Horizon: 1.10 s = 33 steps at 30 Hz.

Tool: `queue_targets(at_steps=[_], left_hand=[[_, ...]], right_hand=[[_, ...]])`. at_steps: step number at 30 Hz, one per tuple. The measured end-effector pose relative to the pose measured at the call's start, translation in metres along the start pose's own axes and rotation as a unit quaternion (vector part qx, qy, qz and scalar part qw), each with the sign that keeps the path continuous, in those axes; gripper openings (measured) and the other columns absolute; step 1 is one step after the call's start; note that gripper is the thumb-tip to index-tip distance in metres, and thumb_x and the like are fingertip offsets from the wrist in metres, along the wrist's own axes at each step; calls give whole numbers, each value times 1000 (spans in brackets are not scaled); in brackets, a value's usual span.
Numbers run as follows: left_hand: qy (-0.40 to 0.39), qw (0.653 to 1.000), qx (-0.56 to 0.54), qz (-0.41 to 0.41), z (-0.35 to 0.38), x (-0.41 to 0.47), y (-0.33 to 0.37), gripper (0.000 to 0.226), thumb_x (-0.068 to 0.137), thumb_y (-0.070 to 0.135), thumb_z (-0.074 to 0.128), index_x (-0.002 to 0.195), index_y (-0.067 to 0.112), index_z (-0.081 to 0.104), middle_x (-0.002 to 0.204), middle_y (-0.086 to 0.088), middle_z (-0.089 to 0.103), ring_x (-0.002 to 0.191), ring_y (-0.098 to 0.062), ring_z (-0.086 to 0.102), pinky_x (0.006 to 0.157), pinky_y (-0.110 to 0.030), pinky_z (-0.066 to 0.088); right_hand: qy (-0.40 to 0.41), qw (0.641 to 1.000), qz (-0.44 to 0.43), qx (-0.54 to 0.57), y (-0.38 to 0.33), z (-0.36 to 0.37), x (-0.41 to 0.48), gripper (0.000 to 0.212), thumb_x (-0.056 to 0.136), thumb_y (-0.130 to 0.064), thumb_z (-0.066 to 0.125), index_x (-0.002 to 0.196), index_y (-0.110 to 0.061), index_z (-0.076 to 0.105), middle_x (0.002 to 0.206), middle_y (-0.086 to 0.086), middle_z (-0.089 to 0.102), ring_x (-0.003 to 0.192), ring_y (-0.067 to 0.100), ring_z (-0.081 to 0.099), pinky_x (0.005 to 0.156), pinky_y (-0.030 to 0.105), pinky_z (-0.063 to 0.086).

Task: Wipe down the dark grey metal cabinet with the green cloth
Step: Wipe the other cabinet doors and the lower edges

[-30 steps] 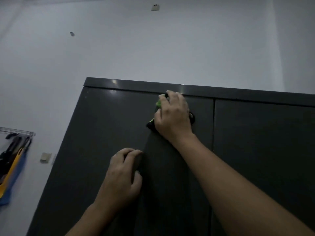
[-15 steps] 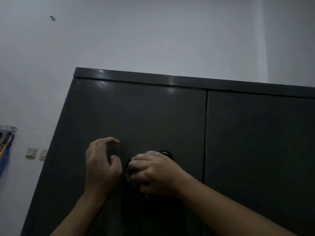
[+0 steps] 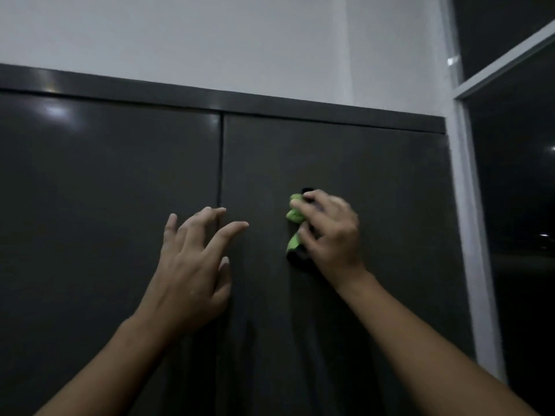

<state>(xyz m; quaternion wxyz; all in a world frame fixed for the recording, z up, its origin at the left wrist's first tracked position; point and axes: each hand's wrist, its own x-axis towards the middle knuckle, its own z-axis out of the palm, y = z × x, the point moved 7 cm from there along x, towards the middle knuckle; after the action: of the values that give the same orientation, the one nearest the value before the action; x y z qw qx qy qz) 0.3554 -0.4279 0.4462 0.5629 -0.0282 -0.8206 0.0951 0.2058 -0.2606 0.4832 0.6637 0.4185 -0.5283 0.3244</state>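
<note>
Head view looks up at the dark grey metal cabinet, its lower part cut off. The left hand spreads over the door seam and holds nothing. The right hand, fingers curled, presses the bunched green cloth on the right door. So crumpled, the cloth may slip out or wipe little. Most of it is hidden under the hand.

text: none readable | labels: none | cabinet doors: plain, unmarked

Head camera faces the cabinet front closely, angled slightly upward.
</note>
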Motion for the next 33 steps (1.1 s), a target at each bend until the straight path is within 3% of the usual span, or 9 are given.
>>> queue_targets(at_steps=[3, 9, 11, 13, 17, 22, 24, 27, 33], left_hand=[[10, 1000, -1, 19, 25, 20, 37, 58, 83, 24, 46, 141, 25, 47, 145, -8, 41, 139, -27, 36, 117, -62, 17], [10, 999, 29, 28, 69, 56, 86, 58, 83, 25, 42, 141, 21, 50, 143, -11, 44, 136, -32, 41, 114, -65, 20], [-2, 998, 59, 20, 82, 61, 95, 61, 84, 29, 40, 144, 21, 48, 146, -14, 40, 138, -35, 37, 114, -68, 16], [-6, 996, 84, 4, 90, 64, 100, 62, 86, 34, 37, 147, 22, 46, 149, -18, 35, 141, -38, 31, 114, -70, 12], [9, 995, 93, -26, 99, 71, 116, 63, 87, 37, 36, 147, 22, 47, 152, -21, 32, 143, -41, 28, 112, -73, 10], [38, 995, 76, -55, 111, 87, 138, 63, 82, 34, 36, 142, 21, 51, 151, -23, 30, 143, -41, 27, 114, -71, 9], [51, 994, 67, -67, 116, 91, 145, 62, 81, 33, 36, 139, 20, 52, 150, -23, 30, 143, -42, 26, 114, -70, 8], [70, 993, 58, -73, 123, 93, 154, 60, 81, 32, 37, 137, 18, 53, 150, -25, 30, 144, -42, 24, 115, -69, 6], [65, 991, 79, -83, 130, 92, 161, 59, 85, 39, 39, 139, 18, 50, 150, -27, 29, 145, -43, 22, 115, -68, 6]], right_hand=[[-62, 990, -126, 21, -6, -10, -43, 32, 87, -13, 66, 117, -22, 76, 126, 2, 68, 112, 28, 63, 90, 46, 49], [-208, 904, -372, 16, 41, -49, -122, 29, 96, -31, 65, 124, -31, 71, 134, -4, 65, 121, 22, 61, 98, 39, 46], [-198, 906, -374, -7, 80, -67, -118, 33, 95, -31, 68, 127, -30, 70, 136, -3, 63, 123, 22, 60, 99, 40, 46], [-161, 930, -327, -42, 126, -87, -99, 35, 93, -27, 69, 128, -28, 70, 137, -1, 63, 123, 23, 60, 98, 41, 46], [-68, 987, -135, -57, 216, -121, -49, 36, 92, -15, 64, 128, -18, 70, 134, 6, 63, 117, 28, 60, 93, 50, 47], [10, 999, 32, -18, 249, -123, -25, 40, 92, -17, 55, 131, -14, 67, 136, 7, 60, 122, 25, 51, 109, 36, 41], [-13, 1000, 2, -4, 234, -121, -41, 40, 92, -15, 57, 130, -13, 67, 135, 8, 61, 123, 27, 53, 109, 40, 42], [-91, 986, -135, 29, 201, -122, -99, 32, 92, -14, 65, 123, -14, 72, 132, 7, 65, 121, 29, 58, 103, 48, 47], [-255, 911, -325, 20, 182, -132, -213, 29, 97, -35, 68, 126, -37, 69, 141, -13, 56, 137, 6, 44, 106, 27, 46]])
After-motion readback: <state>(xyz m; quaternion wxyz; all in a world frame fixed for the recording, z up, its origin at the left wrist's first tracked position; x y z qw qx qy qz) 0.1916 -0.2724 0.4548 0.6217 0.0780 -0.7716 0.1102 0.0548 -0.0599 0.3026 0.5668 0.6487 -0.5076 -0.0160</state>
